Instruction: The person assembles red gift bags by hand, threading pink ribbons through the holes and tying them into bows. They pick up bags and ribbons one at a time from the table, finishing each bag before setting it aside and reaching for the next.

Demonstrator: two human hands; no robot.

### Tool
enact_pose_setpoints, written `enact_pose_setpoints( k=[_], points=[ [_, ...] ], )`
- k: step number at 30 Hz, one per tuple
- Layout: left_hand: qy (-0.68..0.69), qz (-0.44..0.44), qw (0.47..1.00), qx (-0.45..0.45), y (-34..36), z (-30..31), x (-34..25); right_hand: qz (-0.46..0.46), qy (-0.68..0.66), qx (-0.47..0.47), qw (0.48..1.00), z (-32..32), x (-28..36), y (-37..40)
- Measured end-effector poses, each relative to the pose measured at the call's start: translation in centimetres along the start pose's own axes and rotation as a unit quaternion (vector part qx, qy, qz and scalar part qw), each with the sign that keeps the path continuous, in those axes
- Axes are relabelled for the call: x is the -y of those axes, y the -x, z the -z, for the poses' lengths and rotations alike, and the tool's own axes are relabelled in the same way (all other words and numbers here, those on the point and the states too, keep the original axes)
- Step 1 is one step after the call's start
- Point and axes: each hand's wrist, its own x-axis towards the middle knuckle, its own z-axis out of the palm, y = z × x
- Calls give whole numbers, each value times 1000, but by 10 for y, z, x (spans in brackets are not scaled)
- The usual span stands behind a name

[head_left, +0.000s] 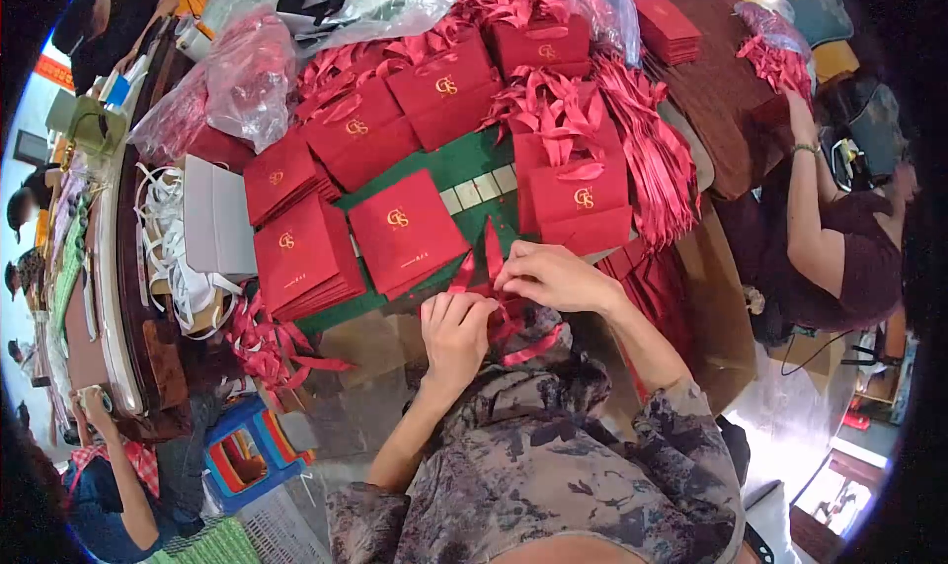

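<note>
My left hand [456, 335] is closed at the table's near edge, its fingers pinching a red ribbon [533, 348]. To its right, my right hand [559, 276] also pinches part of the ribbon, with thumb and forefinger together. Loose ribbon loops hang between and below both hands. Just beyond my left hand lies a flat red paper bag [408, 233] with a gold logo. Past my right hand stand red bags with ribbon handles [581, 203]. A long bundle of red ribbons [647, 154] hangs beside them.
Stacked red bags [308, 258] lie left on the green mat [395, 174]. More handled bags [444, 90] stand behind. White straps [173, 238] hang beside a grey bag [217, 213]. A co-worker [820, 238] sits right; another person's arm [123, 475] shows lower left.
</note>
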Motion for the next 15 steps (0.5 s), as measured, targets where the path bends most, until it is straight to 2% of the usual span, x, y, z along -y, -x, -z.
enact_pose_setpoints(
  k=[5,8,10,14,15],
  points=[
    [8,-29,999,20,-2,-1,4,28,26,31,999,1,0,-9],
    [19,-31,999,30,-10,0,5,-14,-51,43,998,-1,-3,-12],
    [45,38,997,53,-13,1,4,-24,-91,-26,995,-14,-8,-12],
    [47,62,995,61,-17,4,3,-47,-132,-79,987,-31,-11,-12],
    [50,60,995,69,-18,5,3,-33,-151,-141,978,-37,-12,-14]
  ],
)
